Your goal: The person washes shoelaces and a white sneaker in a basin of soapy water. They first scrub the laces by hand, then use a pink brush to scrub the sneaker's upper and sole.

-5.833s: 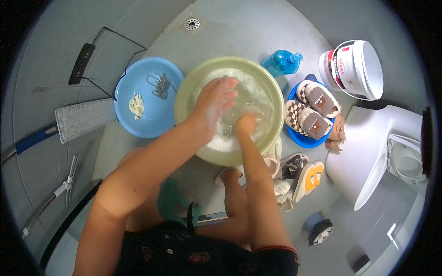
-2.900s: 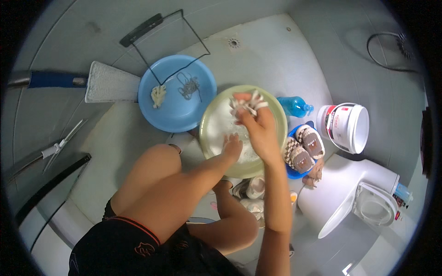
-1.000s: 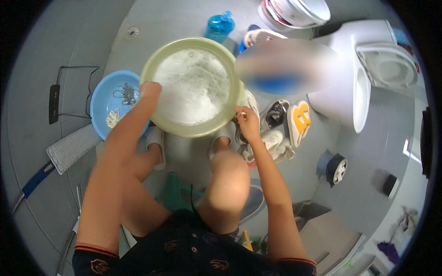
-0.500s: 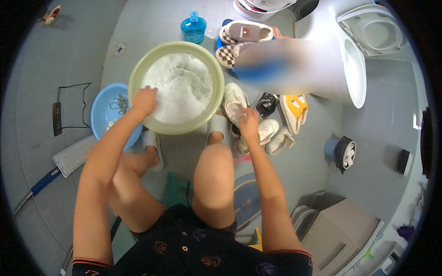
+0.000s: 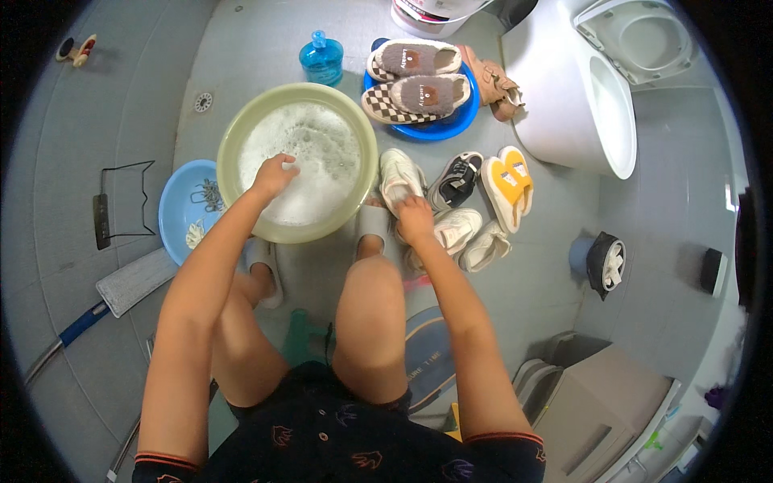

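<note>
My left hand (image 5: pixel 275 175) hangs over white foam (image 5: pixel 310 153) in a round pale green basin (image 5: pixel 225 161). Its fingers are loosely bent and apart, with nothing seen in them. My right hand (image 5: pixel 415 219) grips the heel end of a white shoe (image 5: pixel 397 175) that stands on the floor right of the basin; the fingertips are partly hidden at the shoe's opening. Close beside that hand are another white shoe (image 5: pixel 457 229), a further white shoe (image 5: pixel 486 248) and a black shoe (image 5: pixel 457 182).
Yellow slippers (image 5: pixel 506 193) lie farther right. Checkered shoes (image 5: pixel 415 97) rest on a blue basin (image 5: pixel 439 129) near brown boots (image 5: pixel 491 80) and a toilet (image 5: pixel 555 97). A blue bottle (image 5: pixel 321 63) stands behind the green basin; a light blue basin (image 5: pixel 173 205) holds clips at left.
My left hand has moved right, farther over the foam. My right hand has come in to the white shoe's heel. The view has shifted slightly.
</note>
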Action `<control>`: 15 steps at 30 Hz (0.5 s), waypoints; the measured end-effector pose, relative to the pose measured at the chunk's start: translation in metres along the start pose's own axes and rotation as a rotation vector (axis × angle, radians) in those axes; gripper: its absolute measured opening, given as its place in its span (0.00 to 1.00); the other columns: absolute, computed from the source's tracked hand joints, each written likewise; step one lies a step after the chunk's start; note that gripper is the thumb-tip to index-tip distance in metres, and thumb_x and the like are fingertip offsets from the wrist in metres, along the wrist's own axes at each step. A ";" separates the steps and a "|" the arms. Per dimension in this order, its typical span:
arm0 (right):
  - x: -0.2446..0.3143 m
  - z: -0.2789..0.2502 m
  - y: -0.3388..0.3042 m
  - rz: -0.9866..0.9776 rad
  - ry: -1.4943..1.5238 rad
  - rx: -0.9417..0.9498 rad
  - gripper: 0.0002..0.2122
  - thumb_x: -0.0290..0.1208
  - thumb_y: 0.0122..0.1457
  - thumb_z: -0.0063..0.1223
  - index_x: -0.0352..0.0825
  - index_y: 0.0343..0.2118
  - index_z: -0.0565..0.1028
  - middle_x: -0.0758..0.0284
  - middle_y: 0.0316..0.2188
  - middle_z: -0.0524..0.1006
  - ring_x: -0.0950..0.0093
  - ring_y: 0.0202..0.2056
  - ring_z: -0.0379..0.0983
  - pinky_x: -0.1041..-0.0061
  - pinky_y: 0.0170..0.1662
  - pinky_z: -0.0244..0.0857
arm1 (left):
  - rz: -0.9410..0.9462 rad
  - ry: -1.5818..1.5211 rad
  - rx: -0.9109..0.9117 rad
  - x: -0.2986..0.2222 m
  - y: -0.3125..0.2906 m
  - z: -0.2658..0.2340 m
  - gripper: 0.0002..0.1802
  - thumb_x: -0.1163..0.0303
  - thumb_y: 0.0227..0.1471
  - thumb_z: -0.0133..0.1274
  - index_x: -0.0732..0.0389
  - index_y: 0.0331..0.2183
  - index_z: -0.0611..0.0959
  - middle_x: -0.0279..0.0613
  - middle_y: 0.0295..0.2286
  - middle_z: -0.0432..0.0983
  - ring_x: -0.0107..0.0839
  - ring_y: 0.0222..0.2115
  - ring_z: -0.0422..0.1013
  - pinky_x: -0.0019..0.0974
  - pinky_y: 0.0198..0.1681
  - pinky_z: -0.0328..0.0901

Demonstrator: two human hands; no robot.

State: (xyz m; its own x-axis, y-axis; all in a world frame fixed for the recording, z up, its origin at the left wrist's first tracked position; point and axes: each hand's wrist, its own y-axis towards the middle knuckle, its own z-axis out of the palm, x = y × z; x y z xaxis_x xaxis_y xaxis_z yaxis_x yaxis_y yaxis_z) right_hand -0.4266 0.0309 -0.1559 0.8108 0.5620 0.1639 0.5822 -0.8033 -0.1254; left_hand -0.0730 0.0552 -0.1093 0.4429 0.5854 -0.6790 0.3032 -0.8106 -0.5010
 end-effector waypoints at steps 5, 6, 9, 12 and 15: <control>-0.004 0.001 0.000 -0.031 -0.071 0.014 0.11 0.23 0.42 0.49 0.38 0.32 0.76 0.64 0.32 0.74 0.66 0.42 0.68 0.69 0.51 0.58 | 0.017 0.072 -0.018 0.018 0.002 -0.006 0.19 0.65 0.42 0.57 0.63 0.39 0.78 0.53 0.34 0.76 0.41 0.34 0.72 0.37 0.40 0.65; -0.004 0.001 0.001 -0.036 -0.067 0.022 0.12 0.23 0.42 0.49 0.38 0.32 0.76 0.64 0.32 0.74 0.66 0.42 0.68 0.69 0.50 0.58 | 0.022 0.093 -0.023 0.019 0.004 -0.007 0.19 0.65 0.42 0.57 0.63 0.38 0.78 0.53 0.34 0.76 0.41 0.35 0.72 0.37 0.40 0.65; 0.005 -0.011 0.009 -0.038 -0.032 0.025 0.12 0.21 0.42 0.50 0.37 0.32 0.75 0.63 0.32 0.74 0.64 0.39 0.70 0.67 0.46 0.61 | -0.021 0.081 -0.017 0.026 0.010 -0.007 0.19 0.65 0.41 0.58 0.62 0.38 0.78 0.52 0.31 0.76 0.41 0.34 0.72 0.37 0.40 0.65; 0.026 -0.039 0.032 0.047 0.331 0.008 0.09 0.21 0.46 0.49 0.32 0.32 0.75 0.58 0.33 0.74 0.60 0.40 0.69 0.68 0.48 0.62 | -0.148 -0.089 0.094 0.018 0.012 -0.009 0.18 0.61 0.46 0.55 0.60 0.39 0.77 0.43 0.33 0.75 0.33 0.35 0.70 0.35 0.40 0.64; 0.048 -0.032 0.065 0.021 0.626 -0.172 0.13 0.19 0.46 0.48 0.31 0.37 0.73 0.55 0.35 0.72 0.58 0.38 0.69 0.69 0.44 0.64 | -0.403 -0.466 0.182 0.009 0.018 -0.015 0.23 0.52 0.54 0.46 0.54 0.47 0.72 0.36 0.46 0.68 0.28 0.44 0.65 0.37 0.48 0.62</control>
State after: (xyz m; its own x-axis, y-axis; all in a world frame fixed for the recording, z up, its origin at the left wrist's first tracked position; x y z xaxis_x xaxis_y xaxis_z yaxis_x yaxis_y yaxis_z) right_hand -0.3517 -0.0011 -0.1251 0.6026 0.3667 0.7087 0.5065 -0.8621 0.0155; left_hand -0.0509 0.0455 -0.1166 -0.1016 0.8223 -0.5600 0.2035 -0.5338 -0.8208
